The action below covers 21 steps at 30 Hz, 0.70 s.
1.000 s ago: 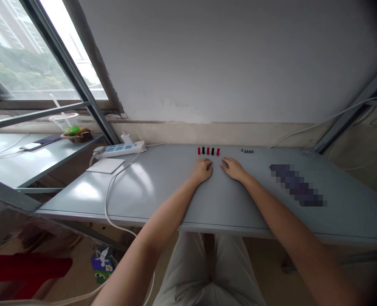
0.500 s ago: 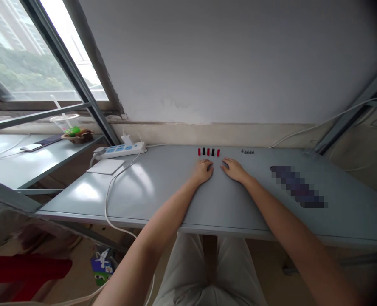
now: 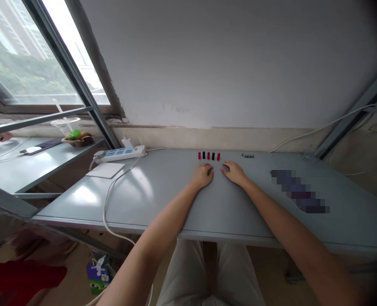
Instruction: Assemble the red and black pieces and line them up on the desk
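My left hand (image 3: 203,175) lies flat on the grey table (image 3: 163,195), fingers stretched out, holding nothing. My right hand (image 3: 233,172) rests flat beside it, a small gap between them, also holding nothing. Just beyond the fingertips stands a short row of small red and black upright pieces (image 3: 209,156) near the table's back edge. To their right lies a cluster of tiny dark parts (image 3: 247,156). Neither hand touches the row.
A white power strip (image 3: 120,152) with cables sits at the back left, a white flat pad (image 3: 105,170) beside it. A blurred dark object (image 3: 298,191) lies on the right. A second table (image 3: 23,161) at left holds a cup, a phone and another person's hand.
The view has tilted slightly, so everything sits a little lower. Both hands stay flat in the same place on the table.
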Each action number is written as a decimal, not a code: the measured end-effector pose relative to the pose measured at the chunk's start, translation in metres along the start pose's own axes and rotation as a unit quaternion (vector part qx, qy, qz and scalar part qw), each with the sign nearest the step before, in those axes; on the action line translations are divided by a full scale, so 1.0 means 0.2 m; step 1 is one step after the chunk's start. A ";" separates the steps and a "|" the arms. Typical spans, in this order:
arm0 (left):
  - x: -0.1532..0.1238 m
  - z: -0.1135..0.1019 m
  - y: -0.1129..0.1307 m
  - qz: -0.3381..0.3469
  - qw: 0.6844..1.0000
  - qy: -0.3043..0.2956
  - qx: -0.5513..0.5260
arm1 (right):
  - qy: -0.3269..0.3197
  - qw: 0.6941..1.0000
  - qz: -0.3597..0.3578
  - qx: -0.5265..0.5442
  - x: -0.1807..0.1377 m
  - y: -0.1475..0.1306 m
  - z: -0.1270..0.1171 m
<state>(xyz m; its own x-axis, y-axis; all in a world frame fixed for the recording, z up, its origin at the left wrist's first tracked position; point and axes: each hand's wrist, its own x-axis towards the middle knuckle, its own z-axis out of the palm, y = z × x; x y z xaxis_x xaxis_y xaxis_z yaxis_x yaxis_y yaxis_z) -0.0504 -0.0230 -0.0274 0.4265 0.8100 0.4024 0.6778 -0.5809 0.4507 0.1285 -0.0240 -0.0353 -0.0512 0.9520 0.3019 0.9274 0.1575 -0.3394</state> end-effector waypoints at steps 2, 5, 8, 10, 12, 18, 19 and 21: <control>0.00 0.00 0.00 0.002 1.000 -0.001 0.007 | 0.007 1.000 0.021 -0.006 0.02 -0.01 -0.01; 0.00 0.01 -0.01 0.003 1.000 -0.005 0.012 | 0.008 0.999 0.043 -0.023 0.07 -0.02 -0.02; 0.01 0.01 -0.01 0.002 1.000 -0.010 0.018 | 0.006 0.998 0.064 -0.020 0.12 -0.03 -0.03; 0.01 0.01 -0.01 0.002 1.000 -0.010 0.018 | 0.001 0.997 0.074 -0.003 0.14 -0.05 -0.03; 0.01 0.00 -0.01 0.005 1.000 -0.008 0.014 | -0.004 0.996 0.085 0.015 0.17 -0.06 -0.02; 0.00 0.00 -0.01 0.011 1.000 -0.004 0.016 | -0.003 0.991 0.121 0.054 0.21 -0.12 0.01; 0.00 0.00 0.00 0.011 1.000 -0.004 0.019 | -0.001 0.990 0.125 0.061 0.21 -0.13 0.01; 0.00 0.00 0.00 0.010 1.000 -0.006 0.022 | 0.004 0.990 0.124 0.069 0.21 -0.13 0.01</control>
<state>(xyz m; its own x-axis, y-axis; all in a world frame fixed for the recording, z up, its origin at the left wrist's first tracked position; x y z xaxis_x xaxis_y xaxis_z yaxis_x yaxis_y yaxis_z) -0.0511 -0.0236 -0.0269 0.4475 0.7988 0.4022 0.6941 -0.5938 0.4071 0.1011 0.0116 -0.0161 0.1753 0.9640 0.1999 0.8518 -0.0467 -0.5217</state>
